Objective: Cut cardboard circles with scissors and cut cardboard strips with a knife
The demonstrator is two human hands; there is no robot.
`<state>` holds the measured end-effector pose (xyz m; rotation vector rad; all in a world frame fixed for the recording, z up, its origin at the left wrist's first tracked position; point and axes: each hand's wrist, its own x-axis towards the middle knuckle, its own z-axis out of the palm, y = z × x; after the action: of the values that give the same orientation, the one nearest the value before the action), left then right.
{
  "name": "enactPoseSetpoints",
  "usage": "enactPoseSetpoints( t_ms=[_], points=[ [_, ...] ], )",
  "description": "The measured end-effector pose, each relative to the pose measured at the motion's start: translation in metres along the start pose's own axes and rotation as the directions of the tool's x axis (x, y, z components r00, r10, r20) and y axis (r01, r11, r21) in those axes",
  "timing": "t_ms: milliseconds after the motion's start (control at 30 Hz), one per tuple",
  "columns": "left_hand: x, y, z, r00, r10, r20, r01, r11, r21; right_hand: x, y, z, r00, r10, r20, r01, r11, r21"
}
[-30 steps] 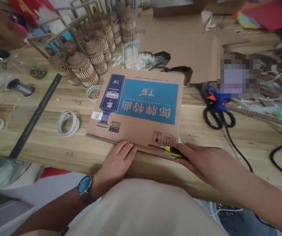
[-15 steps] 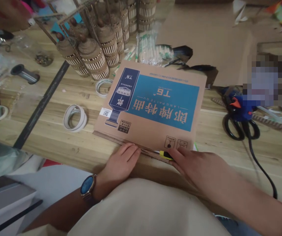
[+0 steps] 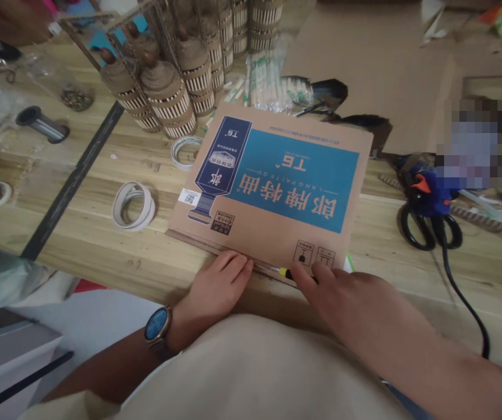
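Observation:
A flat piece of printed brown cardboard [image 3: 255,233] with a blue panel and upside-down lettering lies at the table's near edge. My left hand [image 3: 222,283], with a watch on its wrist, has its fingers closed together on the near edge, by a narrow folded strip. In my right hand [image 3: 334,294] is a slim yellow-and-black tool [image 3: 285,272] with a thin metal tip. Its tip points left along that strip, close to my left fingertips. The right fingers cover most of the handle, so its exact kind does not show.
Tape rolls [image 3: 133,206] sit left of the cardboard. Woven bamboo lanterns [image 3: 167,96] and bagged sticks [image 3: 268,81] stand behind it. To the right are a blue glue gun [image 3: 430,189] with a black cord and black-handled scissors [image 3: 417,227]. A spool [image 3: 43,124] is at left.
My right hand has shifted slightly left with the tool, bringing its tip nearer my left fingers. Less of the yellow handle shows. My left hand stays on the cardboard's edge.

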<state>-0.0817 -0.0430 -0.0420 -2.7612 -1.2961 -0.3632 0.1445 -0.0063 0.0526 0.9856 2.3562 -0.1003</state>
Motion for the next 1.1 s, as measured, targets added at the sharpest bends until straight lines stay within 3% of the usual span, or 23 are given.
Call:
enactPoseSetpoints(
  t_ms=[200,467,600,833,1100],
  points=[
    [0.001,0.002,0.000,1.000,-0.008,-0.018,0.009,1.000,0.013,0.002,0.000,-0.011,0.996,0.014,0.093,-0.013,1.000,-0.011],
    [0.000,0.001,-0.001,1.000,0.007,-0.014,-0.007,1.000,-0.012,0.004,-0.003,0.012,0.987,0.029,-0.159,-0.033,0.999,-0.028],
    [0.000,0.001,-0.002,1.000,0.000,0.005,0.000,1.000,-0.004,0.004,-0.002,0.014,0.984,-0.003,-0.177,-0.002,1.000,-0.031],
    [0.003,0.002,-0.003,0.998,0.001,-0.066,-0.002,1.000,-0.016,-0.004,0.004,0.026,0.986,-0.002,-0.166,-0.008,0.998,-0.061],
    [0.001,0.001,-0.004,1.000,-0.007,-0.015,0.007,1.000,-0.013,-0.030,0.027,0.047,0.964,-0.100,-0.248,0.077,0.992,-0.102]
  ],
)
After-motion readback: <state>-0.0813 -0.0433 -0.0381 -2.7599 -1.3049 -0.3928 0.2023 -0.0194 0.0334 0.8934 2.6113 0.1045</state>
